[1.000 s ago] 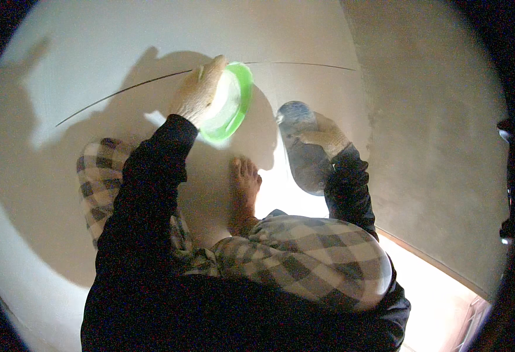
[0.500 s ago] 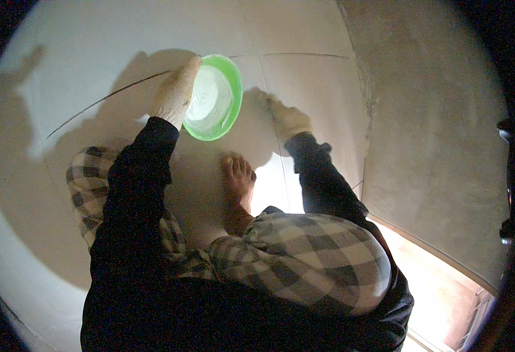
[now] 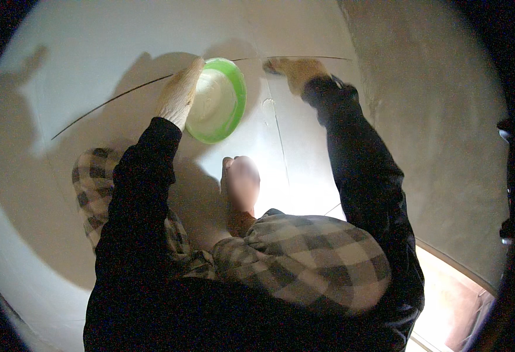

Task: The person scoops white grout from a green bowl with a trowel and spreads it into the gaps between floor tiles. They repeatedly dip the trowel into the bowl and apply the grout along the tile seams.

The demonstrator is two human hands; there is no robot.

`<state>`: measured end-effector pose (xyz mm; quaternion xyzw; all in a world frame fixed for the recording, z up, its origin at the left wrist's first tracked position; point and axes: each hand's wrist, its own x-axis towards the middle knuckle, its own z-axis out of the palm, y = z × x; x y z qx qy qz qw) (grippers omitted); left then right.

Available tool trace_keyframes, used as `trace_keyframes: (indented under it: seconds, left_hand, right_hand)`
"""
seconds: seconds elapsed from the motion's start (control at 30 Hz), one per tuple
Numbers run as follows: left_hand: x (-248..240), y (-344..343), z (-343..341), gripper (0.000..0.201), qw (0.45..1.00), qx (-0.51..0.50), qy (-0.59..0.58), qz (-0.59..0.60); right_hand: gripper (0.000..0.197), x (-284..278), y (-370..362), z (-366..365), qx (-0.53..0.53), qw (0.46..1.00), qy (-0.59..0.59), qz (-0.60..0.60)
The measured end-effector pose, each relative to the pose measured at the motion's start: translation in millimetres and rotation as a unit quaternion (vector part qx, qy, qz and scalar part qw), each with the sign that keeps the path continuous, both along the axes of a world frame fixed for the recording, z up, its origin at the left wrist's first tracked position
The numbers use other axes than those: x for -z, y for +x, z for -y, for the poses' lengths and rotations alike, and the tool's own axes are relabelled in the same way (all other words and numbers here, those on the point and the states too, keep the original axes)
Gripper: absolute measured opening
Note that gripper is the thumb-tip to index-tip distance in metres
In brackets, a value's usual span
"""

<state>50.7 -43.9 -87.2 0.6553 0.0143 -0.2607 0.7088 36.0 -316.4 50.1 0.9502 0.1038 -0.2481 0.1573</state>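
Observation:
My left hand (image 3: 180, 92), in a pale knit glove, grips the left rim of a green bowl (image 3: 238, 94). White paste (image 3: 210, 97) lies inside the bowl, which is tilted a little. To the bowl's right my right hand (image 3: 300, 71), gloved too, reaches down to the pale tiled floor (image 3: 304, 152), close to where two dark joints meet. Its fingers are drawn together at the tip; whatever they hold is too small and dim to make out. Just nearer than that hand, a whitish smear (image 3: 268, 105) sits on the joint running toward me.
A bare foot (image 3: 243, 182) stands on the tiles below the bowl, and my checkered trouser knee (image 3: 322, 258) is close by. A grey wall (image 3: 433, 135) rises along the right. Bright light falls through an opening (image 3: 445, 293) at the lower right. Shadows cover the left floor.
My right hand has moved farther away and slightly right, up to the crossing joint, uncovering the smear behind it. The bowl in my left hand has shifted only slightly.

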Motion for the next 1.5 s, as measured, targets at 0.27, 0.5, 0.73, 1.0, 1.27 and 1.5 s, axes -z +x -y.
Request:
trace_keyframes:
  seconds: [0.27, 0.5, 0.73, 1.0, 1.27, 1.5]
  left_hand:
    - [-10, -13, -3, 0.051, 0.994, -0.045, -0.073, -0.073]
    - [20, -6, 7, 0.053, 0.996, -0.033, -0.035, 0.073]
    - [-19, -17, 7, 0.043, 0.996, -0.068, -0.064, 0.005]
    - [-27, -16, 0, 0.057, 0.994, -0.036, -0.094, -0.051]
    - [-30, -2, 19, 0.067, 1.0, 0.002, -0.008, -0.016]
    - [-2, -3, 33, 0.064, 0.997, -0.03, -0.07, -0.022]
  right_hand:
    - [0.029, 37, -41, -39, -0.004, 0.997, -0.022, -0.072]
    - [0.036, 11, -128, -9, -0.028, 0.979, -0.016, -0.199]
    - [0.03, 8, 6, -7, -0.023, 1.0, -0.017, -0.005]
    - [0.031, 37, -56, -11, 0.052, 0.99, -0.063, -0.112]
    - [0.061, -35, -133, 12, 0.04, 0.984, 0.142, -0.098]
    - [0.04, -41, -80, -57, -0.077, 0.981, 0.165, 0.063]
